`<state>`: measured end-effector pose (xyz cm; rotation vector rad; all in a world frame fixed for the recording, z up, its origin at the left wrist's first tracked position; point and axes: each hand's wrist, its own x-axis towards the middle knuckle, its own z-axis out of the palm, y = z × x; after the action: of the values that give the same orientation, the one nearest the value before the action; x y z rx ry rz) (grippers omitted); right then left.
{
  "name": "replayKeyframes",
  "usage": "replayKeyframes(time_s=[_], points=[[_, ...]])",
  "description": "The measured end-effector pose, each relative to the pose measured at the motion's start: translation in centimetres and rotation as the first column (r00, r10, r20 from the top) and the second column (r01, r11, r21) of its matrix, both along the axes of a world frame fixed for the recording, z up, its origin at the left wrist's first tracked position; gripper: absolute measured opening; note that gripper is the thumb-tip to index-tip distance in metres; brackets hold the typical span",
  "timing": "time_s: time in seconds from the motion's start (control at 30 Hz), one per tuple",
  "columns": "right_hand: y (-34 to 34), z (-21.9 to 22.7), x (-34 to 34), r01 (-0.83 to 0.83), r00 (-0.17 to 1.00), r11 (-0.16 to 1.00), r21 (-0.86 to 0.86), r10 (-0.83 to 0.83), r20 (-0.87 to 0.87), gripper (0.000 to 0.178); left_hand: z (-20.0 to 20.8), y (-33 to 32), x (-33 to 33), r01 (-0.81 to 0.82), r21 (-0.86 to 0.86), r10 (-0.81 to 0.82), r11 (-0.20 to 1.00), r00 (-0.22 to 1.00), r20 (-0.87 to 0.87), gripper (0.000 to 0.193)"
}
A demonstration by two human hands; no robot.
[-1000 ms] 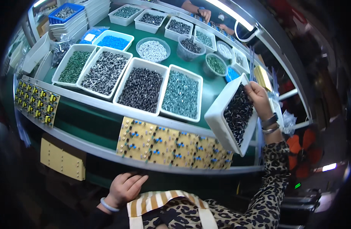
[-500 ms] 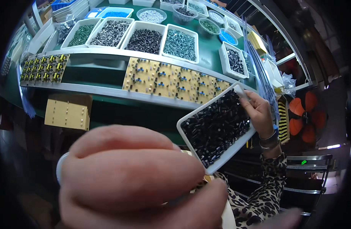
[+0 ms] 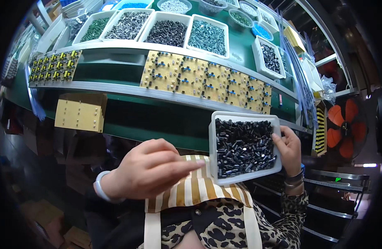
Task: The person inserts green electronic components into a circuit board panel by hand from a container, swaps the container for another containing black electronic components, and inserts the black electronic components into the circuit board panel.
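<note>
My right hand (image 3: pixel 288 150) grips the right rim of a white plastic tray (image 3: pixel 213 145), thumb on the inside edge. Small black cylindrical parts (image 3: pixel 245 151), which look like capacitors, fill it; the tray is held up in front of my body, tilted toward me. Left of it, my left hand (image 3: pixel 151 170) hovers with the index finger stretched toward the tray and the other fingers loosely bent; nothing shows in it. Beyond the tray, a tan circuit board panel (image 3: pixel 207 81) with black and blue parts lies along the metal rail.
White bins of dark parts (image 3: pixel 166 33), teal parts (image 3: pixel 207 36) and black parts (image 3: pixel 269 58) stand on the green bench. A board with yellow parts (image 3: pixel 54 68) lies left, above stacked tan boards (image 3: pixel 79 112). An orange-bladed fan (image 3: pixel 345 128) stands at the right.
My left hand has dropped away from close before the camera to beside the tray. The tray has turned more level and moved slightly right and down, still in my right hand.
</note>
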<state>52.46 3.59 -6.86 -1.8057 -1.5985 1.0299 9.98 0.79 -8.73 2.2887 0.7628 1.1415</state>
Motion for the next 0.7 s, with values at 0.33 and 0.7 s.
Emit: replayKeyframes(time_s=[0.33, 0.7], points=[[-0.3, -6.8, -10.2, 0.022, 0.986, 0.995, -0.098, -0.038, -0.164, 0.019, -4.8, 4.7, 1.1, -0.091, 0.044, 0.100, 0.995, 0.955, -0.279, 0.028], [5.8, -4.2, -17.6, -0.596, 0.780, 0.661, 0.456, 0.343, 0.523, 0.018, -5.7, 6.1, -2.6, -0.097, -0.067, 0.039, 0.993, 0.808, -0.587, 0.011]])
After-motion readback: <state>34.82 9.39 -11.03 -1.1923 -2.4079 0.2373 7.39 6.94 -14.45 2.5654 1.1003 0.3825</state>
